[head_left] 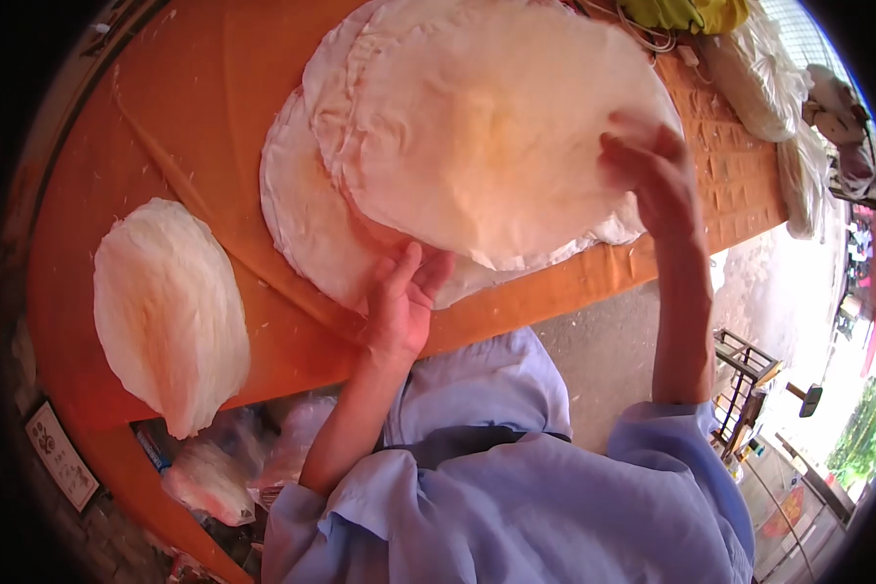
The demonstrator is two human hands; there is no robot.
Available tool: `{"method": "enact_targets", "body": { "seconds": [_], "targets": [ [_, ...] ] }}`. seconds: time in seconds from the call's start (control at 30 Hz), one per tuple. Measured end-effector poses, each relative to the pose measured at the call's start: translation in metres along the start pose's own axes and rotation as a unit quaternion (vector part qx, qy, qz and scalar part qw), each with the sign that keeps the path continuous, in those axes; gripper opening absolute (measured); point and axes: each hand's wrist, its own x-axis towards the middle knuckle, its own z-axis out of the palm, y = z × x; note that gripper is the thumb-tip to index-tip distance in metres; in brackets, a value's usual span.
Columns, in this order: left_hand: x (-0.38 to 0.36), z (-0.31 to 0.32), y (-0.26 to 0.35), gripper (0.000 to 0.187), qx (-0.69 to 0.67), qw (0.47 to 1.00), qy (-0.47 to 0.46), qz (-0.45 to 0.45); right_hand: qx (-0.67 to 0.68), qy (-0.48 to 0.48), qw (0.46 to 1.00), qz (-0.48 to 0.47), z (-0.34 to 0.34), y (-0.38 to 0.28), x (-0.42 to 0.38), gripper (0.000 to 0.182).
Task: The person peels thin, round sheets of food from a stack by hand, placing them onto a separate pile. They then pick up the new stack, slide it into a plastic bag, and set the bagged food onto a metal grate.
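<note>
A large, thin, round whitish sheet point(516, 127) with a wrinkled left edge lies over another pale round sheet point(307, 224) on an orange-covered table. My left hand point(401, 302) is palm up at the near edge of the upper sheet, thumb and fingers apart, with the fingertips right at its rim. Over the right part of that sheet is my right hand point(657, 170), blurred by motion, its fingers bent and spread. A smaller oval stack of similar thin white sheets point(170, 311) rests to the left, away from both hands.
The orange cloth point(204, 107) covers the table. At the far right end are clear plastic bags point(759, 83), a yellow bundle point(691, 12) and a white cable point(652, 41). Plastic-wrapped bundles point(214, 477) sit under the table's near left side. A metal rack point(745, 365) stands on the right.
</note>
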Motion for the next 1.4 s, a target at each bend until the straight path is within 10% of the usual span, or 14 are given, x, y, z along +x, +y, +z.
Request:
{"method": "enact_targets", "body": {
  "seconds": [0.5, 0.63, 0.73, 0.87, 1.4],
  "targets": [
    [0.014, 0.007, -0.009, 0.02, -0.019, 0.999, -0.045, -0.017, 0.06, 0.033, 0.996, 0.062, -0.023, 0.036, -0.005, 0.042],
    [0.021, 0.007, -0.01, 0.02, 0.018, 0.999, -0.019, -0.023, -0.367, 0.145, 0.918, 0.033, -0.07, 0.086, -0.008, 0.066],
    [0.015, 0.015, -0.007, 0.016, 0.023, 0.999, -0.015, -0.023, -0.394, 0.133, 0.893, -0.173, -0.032, 0.078, -0.025, 0.067],
    [0.031, 0.014, -0.009, 0.014, -0.034, 0.997, -0.068, -0.005, -0.344, -0.158, 0.886, -0.27, 0.061, 0.06, -0.049, 0.044],
    [0.026, 0.016, 0.012, 0.036, -0.009, 0.998, -0.064, -0.009, -0.474, -0.086, 0.789, -0.38, 0.118, 0.043, -0.053, 0.011]
  ]
}}
